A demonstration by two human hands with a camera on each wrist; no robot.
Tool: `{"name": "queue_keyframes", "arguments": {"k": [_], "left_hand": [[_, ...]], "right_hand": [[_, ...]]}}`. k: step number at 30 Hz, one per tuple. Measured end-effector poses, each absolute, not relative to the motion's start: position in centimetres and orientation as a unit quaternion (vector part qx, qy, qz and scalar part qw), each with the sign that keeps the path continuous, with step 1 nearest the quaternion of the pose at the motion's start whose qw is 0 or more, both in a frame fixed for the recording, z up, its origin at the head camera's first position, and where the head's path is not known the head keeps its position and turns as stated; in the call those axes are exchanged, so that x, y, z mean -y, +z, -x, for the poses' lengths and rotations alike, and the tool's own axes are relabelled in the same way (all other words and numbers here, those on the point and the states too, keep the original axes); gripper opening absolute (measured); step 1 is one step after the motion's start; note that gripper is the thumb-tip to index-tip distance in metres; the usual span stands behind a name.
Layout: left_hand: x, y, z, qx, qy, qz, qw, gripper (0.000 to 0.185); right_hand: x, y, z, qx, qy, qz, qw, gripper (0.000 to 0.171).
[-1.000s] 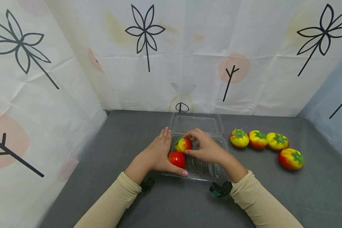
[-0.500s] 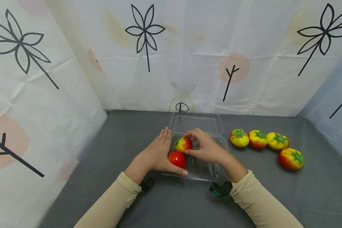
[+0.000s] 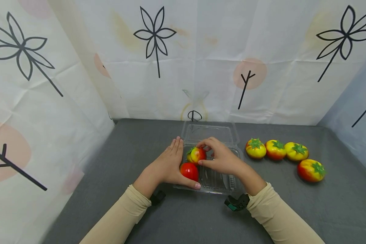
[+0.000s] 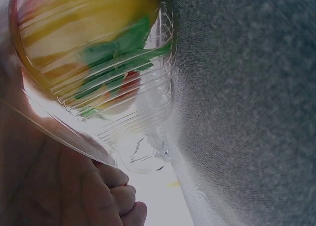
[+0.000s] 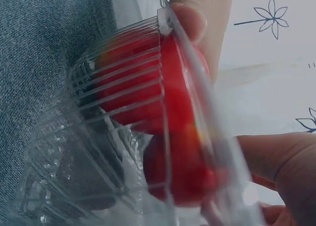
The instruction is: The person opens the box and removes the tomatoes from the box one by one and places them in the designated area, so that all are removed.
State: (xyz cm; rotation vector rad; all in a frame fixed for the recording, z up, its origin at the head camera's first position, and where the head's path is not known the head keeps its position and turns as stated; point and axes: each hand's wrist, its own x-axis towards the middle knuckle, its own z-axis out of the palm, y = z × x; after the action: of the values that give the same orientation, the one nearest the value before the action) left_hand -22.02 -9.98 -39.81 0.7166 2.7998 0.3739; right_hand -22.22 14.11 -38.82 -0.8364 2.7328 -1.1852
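A clear plastic clamshell box [image 3: 215, 181] stands on the table with its lid [image 3: 211, 132] folded back. Inside, along its left side, a red tomato [image 3: 189, 171] sits nearer me and a red-and-yellow tomato [image 3: 197, 155] with a green leafy cap lies behind it. My right hand [image 3: 221, 157] holds the red-and-yellow tomato between thumb and fingers. My left hand [image 3: 167, 167] rests along the box's left edge, fingers straight, thumb stretched across the front rim. In the left wrist view, a yellow tomato side [image 4: 74, 38] and green cap [image 4: 116, 58] show through the ribbed wall.
Right of the box, several yellow-and-red tomatoes with green caps lie on the grey table [image 3: 186, 220], one of them a tomato [image 3: 311, 170] nearer me. Patterned white cloth [image 3: 201, 67] hangs behind the table and at both sides.
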Motion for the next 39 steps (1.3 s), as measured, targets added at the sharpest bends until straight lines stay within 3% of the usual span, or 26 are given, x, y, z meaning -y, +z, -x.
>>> {"name": "queue_keyframes", "arguments": {"k": [15,39], "left_hand": [[10.0,-39.8,22.0,-0.955,0.128,-0.24,0.114,0.15],[10.3,-40.0,21.9,-0.954,0.141,-0.239,0.117,0.154]], "right_hand": [[-14.5,-38.2,22.0,-0.879,-0.393,0.268,0.027,0.047],[-16.4,-35.1,20.4,-0.876,-0.412,0.25,-0.019,0.049]]}}
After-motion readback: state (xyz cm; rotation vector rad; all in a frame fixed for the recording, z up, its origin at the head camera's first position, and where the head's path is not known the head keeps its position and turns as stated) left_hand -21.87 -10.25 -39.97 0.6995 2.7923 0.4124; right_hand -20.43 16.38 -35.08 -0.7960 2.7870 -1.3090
